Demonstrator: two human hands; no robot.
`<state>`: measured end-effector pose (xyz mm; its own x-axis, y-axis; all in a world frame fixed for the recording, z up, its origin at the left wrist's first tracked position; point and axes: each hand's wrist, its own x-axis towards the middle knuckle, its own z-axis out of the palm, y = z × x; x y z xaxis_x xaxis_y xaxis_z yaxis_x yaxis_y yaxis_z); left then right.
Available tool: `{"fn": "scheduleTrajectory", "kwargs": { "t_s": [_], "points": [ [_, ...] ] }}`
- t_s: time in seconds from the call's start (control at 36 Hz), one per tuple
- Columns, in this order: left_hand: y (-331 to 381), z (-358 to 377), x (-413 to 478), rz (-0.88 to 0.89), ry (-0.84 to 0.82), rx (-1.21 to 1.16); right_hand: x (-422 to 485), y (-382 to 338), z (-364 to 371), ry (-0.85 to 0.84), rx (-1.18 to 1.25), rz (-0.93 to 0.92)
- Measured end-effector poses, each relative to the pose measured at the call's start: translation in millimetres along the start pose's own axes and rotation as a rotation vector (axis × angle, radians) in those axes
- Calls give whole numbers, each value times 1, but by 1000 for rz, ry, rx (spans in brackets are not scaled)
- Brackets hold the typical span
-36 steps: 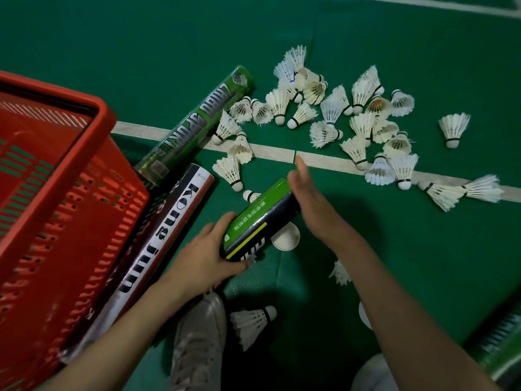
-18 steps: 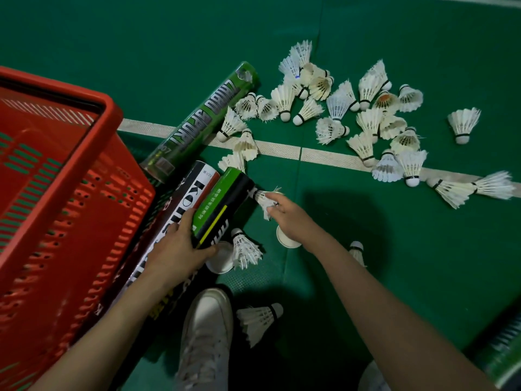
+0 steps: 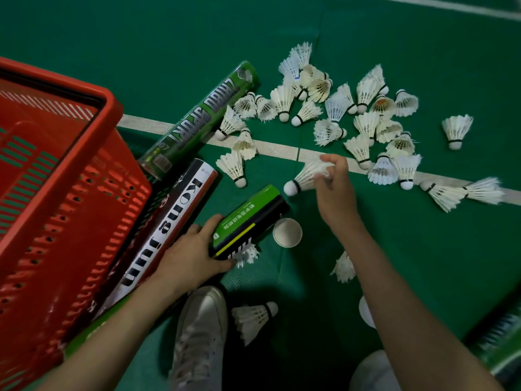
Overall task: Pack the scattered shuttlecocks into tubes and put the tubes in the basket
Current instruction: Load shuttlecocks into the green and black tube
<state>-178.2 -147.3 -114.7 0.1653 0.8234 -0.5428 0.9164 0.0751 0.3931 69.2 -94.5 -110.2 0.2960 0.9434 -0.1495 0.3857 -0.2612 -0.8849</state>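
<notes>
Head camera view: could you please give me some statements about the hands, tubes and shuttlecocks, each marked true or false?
1. The right hand pinches a shuttlecock by its feathers. True.
2. The left hand is empty. False: it grips a green and black tube.
3. The black and white tube lies inside the red basket. False: it lies outside, against the basket's side.
4. A white cap lies on the floor by the held tube. True.

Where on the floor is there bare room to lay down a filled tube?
Bare floor lies beyond the shuttlecock pile and the long green tube. Another bare patch is right of the right hand, below the white line. It is crowded along that line and between the basket and the left hand.
</notes>
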Motion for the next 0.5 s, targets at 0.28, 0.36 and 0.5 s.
{"fn": "scheduleTrajectory", "kwargs": {
  "t_s": [0.28, 0.36, 0.5],
  "points": [
    [37, 4, 4, 144, -30, 96, -42, 5, -17, -389, 108, 154],
    [49, 10, 9, 152, -41, 169, -46, 24, -33, -208, 115, 180],
    [61, 18, 15, 144, -66, 285, -50, 69, -63, -76, -187, 293]
  ]
}}
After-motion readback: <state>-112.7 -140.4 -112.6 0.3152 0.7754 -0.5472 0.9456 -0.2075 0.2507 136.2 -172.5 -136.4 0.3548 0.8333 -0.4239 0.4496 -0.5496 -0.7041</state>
